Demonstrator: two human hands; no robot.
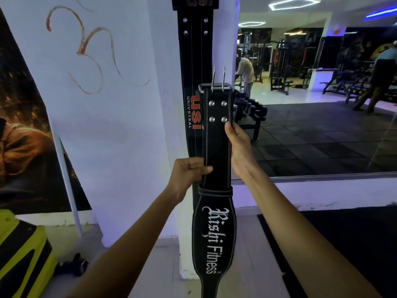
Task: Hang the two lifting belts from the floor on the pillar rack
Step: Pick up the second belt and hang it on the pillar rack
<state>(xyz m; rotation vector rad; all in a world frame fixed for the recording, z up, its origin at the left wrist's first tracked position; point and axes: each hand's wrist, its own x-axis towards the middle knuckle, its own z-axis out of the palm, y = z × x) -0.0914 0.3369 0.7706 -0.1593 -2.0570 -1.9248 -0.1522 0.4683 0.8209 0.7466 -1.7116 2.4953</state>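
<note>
while one black belt [194, 82] hangs flat against the white pillar [129, 125], head view shows a second belt [217, 222] held upright in front of it, buckle prongs up. left hand [187, 175] pinches its left edge; right hand [238, 149] grips its right edge below the rivets.

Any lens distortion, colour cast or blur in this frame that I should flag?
Head view: wide-angle bending bows the pillar edges and frame sides; a blue-violet cast tints the white surfaces; the mirror background is dim and soft; the Rishi Fitness belt and both hands, left hand, right hand, are sharp.
</note>
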